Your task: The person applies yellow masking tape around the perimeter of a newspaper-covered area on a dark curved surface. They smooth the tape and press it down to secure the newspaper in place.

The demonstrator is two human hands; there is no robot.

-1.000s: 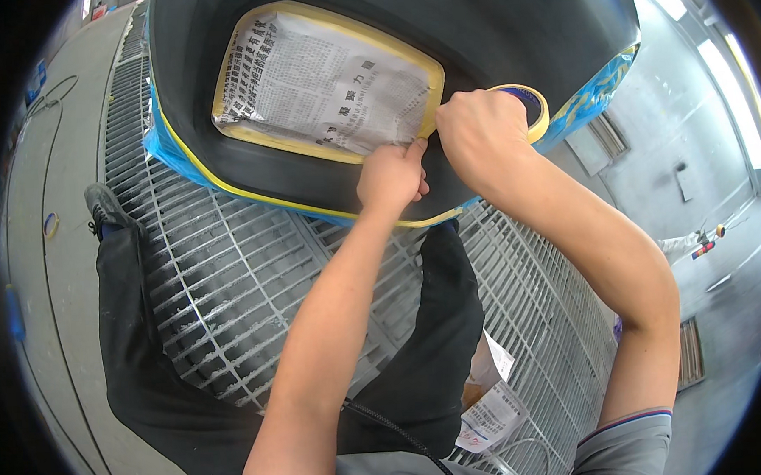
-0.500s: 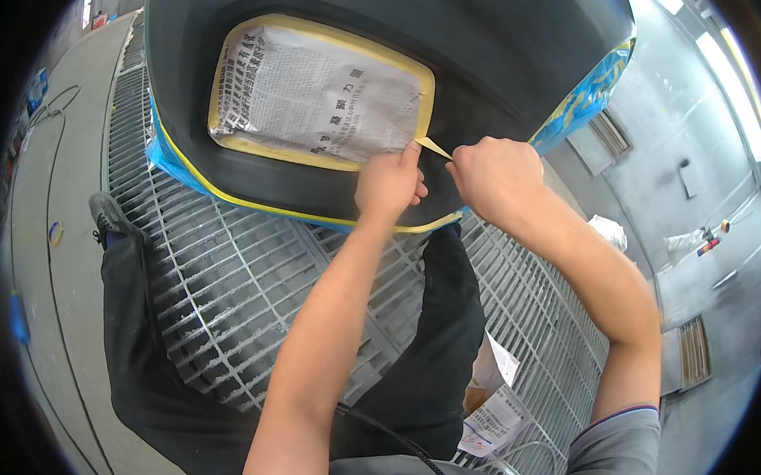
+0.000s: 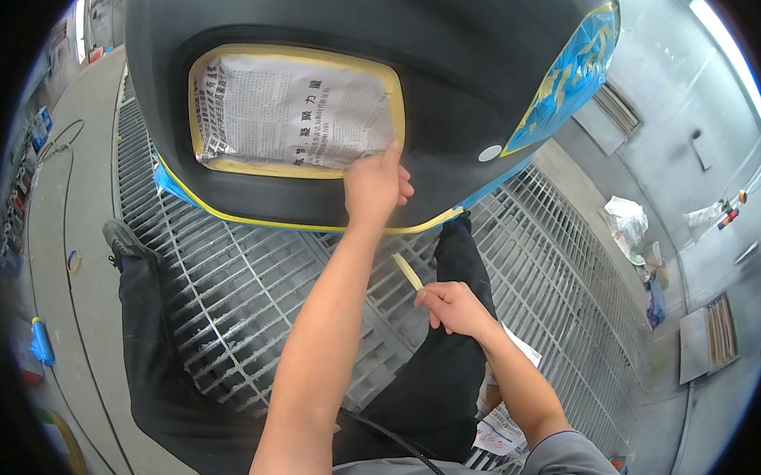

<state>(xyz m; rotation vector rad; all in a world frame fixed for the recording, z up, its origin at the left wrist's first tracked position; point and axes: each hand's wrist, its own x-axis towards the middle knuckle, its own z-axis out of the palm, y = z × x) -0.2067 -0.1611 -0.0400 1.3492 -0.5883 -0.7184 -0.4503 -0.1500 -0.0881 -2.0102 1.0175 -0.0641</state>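
Observation:
A big dark grey moulded shell [image 3: 463,89] fills the upper middle. Its recessed window is covered with printed newspaper [image 3: 286,106], edged all round by yellow masking tape [image 3: 250,168]. My left hand [image 3: 372,187] rests at the lower right corner of that frame. Its thumb is stretched up against the tape and its other fingers are curled in, with nothing seen in them. Lower down, apart from the shell and over the grating, my right hand [image 3: 458,309] pinches one end of a short strip of masking tape [image 3: 407,271]. The strip's other end sticks out freely toward the shell.
Blue plastic film [image 3: 560,81] is taped to the shell's right side, and yellow tape runs along its lower edge. Beneath lies a metal grating [image 3: 560,272]. Papers [image 3: 499,427] lie beside my right leg. A tape roll [image 3: 74,261] and a blue bottle [image 3: 41,341] are at left.
My right hand has moved from the window's corner down toward my leg, with the tape strip in it now apart from the frame. My left hand stays at the corner. The view has shifted slightly.

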